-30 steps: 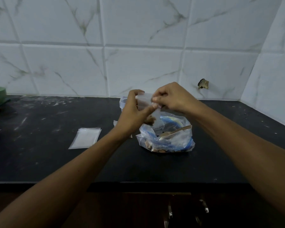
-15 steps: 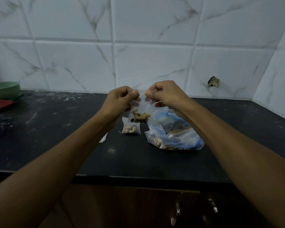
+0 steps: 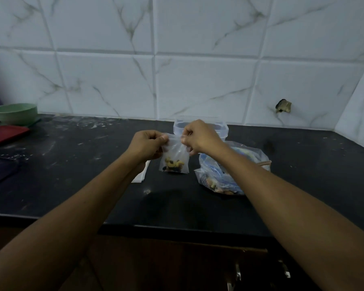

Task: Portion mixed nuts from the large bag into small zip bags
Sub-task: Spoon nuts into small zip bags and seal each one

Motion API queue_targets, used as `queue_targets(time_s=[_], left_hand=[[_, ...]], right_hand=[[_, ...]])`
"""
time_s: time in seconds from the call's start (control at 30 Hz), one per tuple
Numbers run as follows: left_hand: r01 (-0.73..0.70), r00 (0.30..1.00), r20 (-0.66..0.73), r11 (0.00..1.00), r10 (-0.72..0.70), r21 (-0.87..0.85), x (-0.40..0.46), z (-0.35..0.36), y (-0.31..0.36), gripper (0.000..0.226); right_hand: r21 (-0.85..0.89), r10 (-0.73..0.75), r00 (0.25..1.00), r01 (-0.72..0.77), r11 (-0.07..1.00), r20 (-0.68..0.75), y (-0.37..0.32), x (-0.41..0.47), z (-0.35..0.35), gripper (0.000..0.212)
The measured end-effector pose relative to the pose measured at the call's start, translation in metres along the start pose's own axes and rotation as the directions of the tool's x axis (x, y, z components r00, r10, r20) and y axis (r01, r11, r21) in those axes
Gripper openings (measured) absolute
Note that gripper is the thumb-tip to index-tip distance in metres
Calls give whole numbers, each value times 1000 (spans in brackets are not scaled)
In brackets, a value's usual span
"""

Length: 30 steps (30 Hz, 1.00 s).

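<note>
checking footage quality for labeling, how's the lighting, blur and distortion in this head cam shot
Head view: dim, bluish light, the black counter nearly swallowing detail; slight motion softness on the small zip bag pinched by the left hand and right hand; wide-angle bending curves the tile lines; the large bag shows faint glare.

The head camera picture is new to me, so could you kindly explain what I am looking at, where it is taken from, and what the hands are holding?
No machine here: a person wears one camera on the head, looking forward and down, so both forearms reach in from the bottom. The left hand and the right hand each pinch a top corner of a small zip bag with a few mixed nuts at its bottom, held above the black countertop. To its right lies the large bag of nuts. Behind the hands stands a clear plastic container. Some flat empty bags peek out under the left wrist. At far left sit a green bowl and a red board.
</note>
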<state>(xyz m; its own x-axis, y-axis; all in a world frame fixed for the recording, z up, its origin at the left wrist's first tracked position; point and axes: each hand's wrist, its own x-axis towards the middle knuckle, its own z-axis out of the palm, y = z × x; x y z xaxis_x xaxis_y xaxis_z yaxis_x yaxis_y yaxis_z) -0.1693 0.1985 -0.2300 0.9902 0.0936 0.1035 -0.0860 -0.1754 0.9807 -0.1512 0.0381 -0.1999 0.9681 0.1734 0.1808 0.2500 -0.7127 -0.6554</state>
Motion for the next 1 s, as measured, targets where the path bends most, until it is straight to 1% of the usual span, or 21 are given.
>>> queue_targets(time_s=[0.07,0.1,0.13,0.2,0.33,0.37,0.4,0.43,0.5,0.57,0.63,0.67,0.73,0.83,0.87,0.9,0.93,1.0], left_hand=[[68,998,-4,998,-68,13,6,0,-9,18],[97,995,-2,995,-97,17,9,1,-13,17],[121,993,-1,992,-121,19,12,3,-17,17],[149,989,-15,989,-149,21,17,7,-23,16],[187,981,-53,982,-187,-6,30,12,-33,12],[193,980,-59,981,-192,-3,34,12,-35,12],[195,979,-64,981,-194,1,37,13,-37,12],[194,979,-67,981,-194,2,40,14,-39,12],[193,979,-69,981,-193,4,44,15,-43,12],[191,979,-73,981,-190,13,45,16,-47,10],[188,980,-75,982,-186,21,46,17,-51,8],[184,980,-76,982,-182,28,46,16,-52,8],[170,983,-82,984,-167,42,45,15,-52,9],[139,982,-134,989,-131,51,44,9,-49,7],[109,982,-164,989,-91,103,44,3,-48,10],[70,981,-191,978,-32,196,45,-5,-50,12],[34,977,-211,946,37,324,45,-15,-52,14],[-1,965,-215,823,150,568,42,-37,-57,14]], right_hand=[[-116,30,999,-27,993,23,-1,6,11,18],[-185,37,999,-33,982,23,-1,7,15,15],[-259,31,999,-26,965,16,0,9,19,11],[-384,-3,1000,-1,923,-9,-1,10,24,12],[-532,-61,998,40,846,-23,-3,0,27,24],[-559,-71,997,41,828,-32,-4,-4,27,19],[-582,-100,994,56,811,-42,-6,-9,28,12],[-599,-127,990,70,797,-54,-6,-15,29,17],[-621,-155,987,102,777,-31,-8,-27,37,28],[-629,-177,984,126,767,-18,-7,-37,48,36],[-632,-225,974,153,759,-34,-3,-43,60,40],[-619,-241,970,169,767,-33,-2,-46,65,39],[-575,-213,977,177,798,5,1,-48,72,33],[-619,-219,973,218,755,75,6,-47,76,26],[-624,-223,971,229,747,89,7,-47,76,25],[-626,-228,968,240,742,101,8,-46,76,25],[-624,-231,966,249,741,111,9,-46,76,26],[-622,-241,963,262,738,121,11,-47,76,28]])
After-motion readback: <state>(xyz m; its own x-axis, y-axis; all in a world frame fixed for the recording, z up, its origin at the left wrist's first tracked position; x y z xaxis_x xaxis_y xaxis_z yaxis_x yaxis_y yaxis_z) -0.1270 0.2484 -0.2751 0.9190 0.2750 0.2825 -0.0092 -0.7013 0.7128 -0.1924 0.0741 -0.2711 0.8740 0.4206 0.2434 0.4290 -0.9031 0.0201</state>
